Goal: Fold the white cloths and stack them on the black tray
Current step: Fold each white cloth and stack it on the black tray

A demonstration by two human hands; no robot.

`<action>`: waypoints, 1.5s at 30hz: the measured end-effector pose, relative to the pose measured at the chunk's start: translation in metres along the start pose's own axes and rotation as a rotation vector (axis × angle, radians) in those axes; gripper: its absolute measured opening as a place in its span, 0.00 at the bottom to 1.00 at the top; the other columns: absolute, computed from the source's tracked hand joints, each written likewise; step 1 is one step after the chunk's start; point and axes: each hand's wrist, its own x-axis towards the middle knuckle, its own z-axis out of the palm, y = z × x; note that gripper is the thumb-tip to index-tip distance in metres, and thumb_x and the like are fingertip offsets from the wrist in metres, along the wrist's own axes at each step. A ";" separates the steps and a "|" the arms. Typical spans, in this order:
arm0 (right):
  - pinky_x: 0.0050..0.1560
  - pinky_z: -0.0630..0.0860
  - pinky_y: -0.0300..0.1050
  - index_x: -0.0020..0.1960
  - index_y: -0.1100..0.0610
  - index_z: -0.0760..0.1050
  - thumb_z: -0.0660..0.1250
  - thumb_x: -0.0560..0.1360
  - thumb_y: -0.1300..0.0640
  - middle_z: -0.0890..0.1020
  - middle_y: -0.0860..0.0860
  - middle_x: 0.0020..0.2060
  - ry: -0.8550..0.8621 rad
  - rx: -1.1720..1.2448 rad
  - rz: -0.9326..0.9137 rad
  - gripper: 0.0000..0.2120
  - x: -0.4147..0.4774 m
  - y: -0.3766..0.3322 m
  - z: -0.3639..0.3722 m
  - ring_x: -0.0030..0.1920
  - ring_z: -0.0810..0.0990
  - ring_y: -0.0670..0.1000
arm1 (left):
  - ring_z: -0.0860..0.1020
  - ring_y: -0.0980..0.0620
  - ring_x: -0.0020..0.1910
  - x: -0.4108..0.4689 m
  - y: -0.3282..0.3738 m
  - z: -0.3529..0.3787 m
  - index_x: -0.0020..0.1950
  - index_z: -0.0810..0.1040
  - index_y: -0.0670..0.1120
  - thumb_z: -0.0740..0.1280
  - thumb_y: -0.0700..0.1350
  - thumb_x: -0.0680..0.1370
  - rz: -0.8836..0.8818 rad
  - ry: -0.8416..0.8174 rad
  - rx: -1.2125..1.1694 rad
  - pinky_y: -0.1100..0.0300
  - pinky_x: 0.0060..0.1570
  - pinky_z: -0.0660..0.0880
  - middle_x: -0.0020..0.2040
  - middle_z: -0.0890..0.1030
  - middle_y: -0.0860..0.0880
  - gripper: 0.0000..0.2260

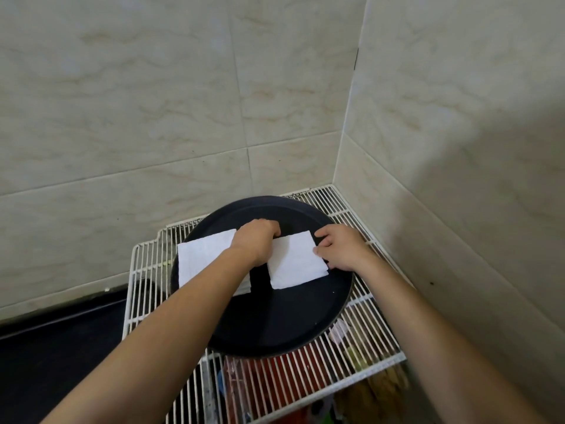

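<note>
Wire rack, black tray, right hand on white cloth

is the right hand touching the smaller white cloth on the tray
Touching. The head view shows the right hand pinching the right edge of the smaller white cloth on the black tray.

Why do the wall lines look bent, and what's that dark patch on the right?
Head view: wide-angle lens bows seams on the back wall; a shadow dims the right wall; the folded cloth is bright yet textured; items under the wire rack look blurred.
</note>
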 end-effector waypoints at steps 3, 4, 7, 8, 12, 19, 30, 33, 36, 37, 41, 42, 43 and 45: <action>0.58 0.79 0.49 0.69 0.54 0.74 0.70 0.77 0.53 0.83 0.50 0.56 0.039 -0.063 -0.010 0.21 -0.010 -0.007 -0.003 0.51 0.83 0.52 | 0.76 0.45 0.57 -0.005 -0.003 -0.007 0.65 0.76 0.48 0.62 0.37 0.79 0.043 0.060 -0.054 0.54 0.56 0.75 0.61 0.77 0.46 0.16; 0.60 0.77 0.47 0.69 0.53 0.74 0.69 0.77 0.51 0.82 0.51 0.59 0.085 -0.113 -0.033 0.22 -0.013 -0.012 -0.006 0.55 0.81 0.52 | 0.76 0.45 0.59 -0.010 -0.006 -0.013 0.66 0.76 0.48 0.63 0.38 0.80 0.066 0.116 -0.096 0.53 0.57 0.75 0.63 0.76 0.46 0.16; 0.62 0.74 0.48 0.72 0.53 0.71 0.65 0.79 0.47 0.77 0.53 0.65 0.269 -0.175 -0.175 0.22 -0.020 -0.036 -0.011 0.63 0.77 0.54 | 0.76 0.44 0.60 -0.038 -0.026 -0.036 0.65 0.77 0.46 0.64 0.43 0.80 0.147 0.410 -0.265 0.51 0.58 0.75 0.63 0.77 0.46 0.13; 0.63 0.72 0.48 0.73 0.53 0.69 0.63 0.81 0.46 0.74 0.54 0.67 0.312 -0.170 -0.227 0.23 -0.022 -0.047 -0.011 0.64 0.76 0.55 | 0.75 0.44 0.62 -0.050 -0.036 -0.043 0.65 0.77 0.46 0.64 0.45 0.80 0.153 0.509 -0.270 0.50 0.61 0.73 0.65 0.77 0.45 0.13; 0.74 0.61 0.54 0.78 0.53 0.61 0.58 0.82 0.42 0.62 0.58 0.76 0.384 -0.257 -0.434 0.28 -0.028 -0.111 0.021 0.75 0.62 0.59 | 0.63 0.39 0.75 -0.127 -0.100 -0.057 0.74 0.69 0.47 0.58 0.56 0.81 -0.071 0.749 -0.039 0.41 0.70 0.63 0.77 0.63 0.41 0.24; 0.78 0.46 0.60 0.81 0.48 0.51 0.53 0.81 0.36 0.47 0.58 0.81 0.186 -0.407 -0.846 0.33 -0.068 -0.231 0.169 0.80 0.45 0.63 | 0.48 0.40 0.79 -0.307 -0.228 -0.035 0.80 0.54 0.53 0.50 0.67 0.78 -0.652 0.657 0.109 0.35 0.73 0.53 0.81 0.49 0.42 0.33; 0.77 0.43 0.62 0.82 0.46 0.45 0.51 0.81 0.35 0.40 0.56 0.81 -0.051 -0.443 -1.266 0.34 -0.246 -0.385 0.410 0.79 0.37 0.64 | 0.45 0.41 0.80 -0.608 -0.343 -0.012 0.80 0.57 0.53 0.48 0.67 0.78 -1.142 0.676 0.227 0.35 0.73 0.51 0.81 0.48 0.43 0.34; 0.77 0.45 0.62 0.82 0.47 0.47 0.53 0.81 0.36 0.43 0.57 0.81 -0.046 -0.437 -1.376 0.34 -0.310 -0.425 0.479 0.79 0.40 0.64 | 0.46 0.41 0.80 -0.708 -0.371 0.003 0.80 0.58 0.52 0.49 0.66 0.78 -1.223 0.715 0.251 0.35 0.73 0.51 0.81 0.48 0.42 0.33; 0.78 0.46 0.61 0.82 0.48 0.47 0.53 0.81 0.36 0.44 0.57 0.81 -0.079 -0.417 -1.431 0.35 -0.387 -0.463 0.551 0.79 0.41 0.64 | 0.43 0.42 0.80 -0.812 -0.402 0.017 0.80 0.56 0.52 0.48 0.66 0.79 -1.302 0.682 0.262 0.35 0.73 0.50 0.81 0.47 0.42 0.33; 0.77 0.46 0.60 0.82 0.49 0.46 0.53 0.81 0.36 0.44 0.57 0.81 -0.109 -0.408 -1.441 0.35 -0.412 -0.473 0.573 0.79 0.41 0.64 | 0.43 0.42 0.80 -0.842 -0.411 0.022 0.80 0.56 0.52 0.47 0.66 0.79 -1.338 0.671 0.255 0.35 0.74 0.50 0.81 0.47 0.43 0.33; 0.77 0.47 0.60 0.82 0.50 0.44 0.54 0.80 0.36 0.44 0.58 0.81 -0.232 -0.418 -1.503 0.37 -0.494 -0.493 0.646 0.80 0.42 0.63 | 0.43 0.42 0.80 -0.930 -0.436 0.043 0.80 0.55 0.53 0.46 0.67 0.79 -1.450 0.699 0.194 0.36 0.75 0.50 0.81 0.47 0.44 0.33; 0.77 0.47 0.60 0.82 0.51 0.45 0.55 0.80 0.36 0.44 0.58 0.81 -0.252 -0.429 -1.524 0.37 -0.510 -0.499 0.664 0.80 0.42 0.63 | 0.44 0.42 0.80 -0.950 -0.446 0.046 0.80 0.55 0.53 0.46 0.67 0.79 -1.470 0.702 0.187 0.36 0.75 0.51 0.81 0.47 0.43 0.33; 0.77 0.47 0.59 0.82 0.51 0.45 0.55 0.80 0.37 0.44 0.58 0.81 -0.267 -0.439 -1.539 0.38 -0.520 -0.502 0.677 0.80 0.42 0.63 | 0.44 0.42 0.80 -0.962 -0.455 0.049 0.80 0.54 0.53 0.46 0.67 0.79 -1.487 0.695 0.179 0.36 0.75 0.51 0.81 0.47 0.43 0.33; 0.77 0.48 0.59 0.82 0.51 0.45 0.55 0.80 0.37 0.44 0.58 0.81 -0.300 -0.469 -1.552 0.38 -0.536 -0.511 0.706 0.80 0.42 0.63 | 0.43 0.42 0.80 -0.986 -0.477 0.059 0.81 0.53 0.53 0.46 0.66 0.79 -1.516 0.659 0.157 0.37 0.75 0.50 0.81 0.46 0.43 0.32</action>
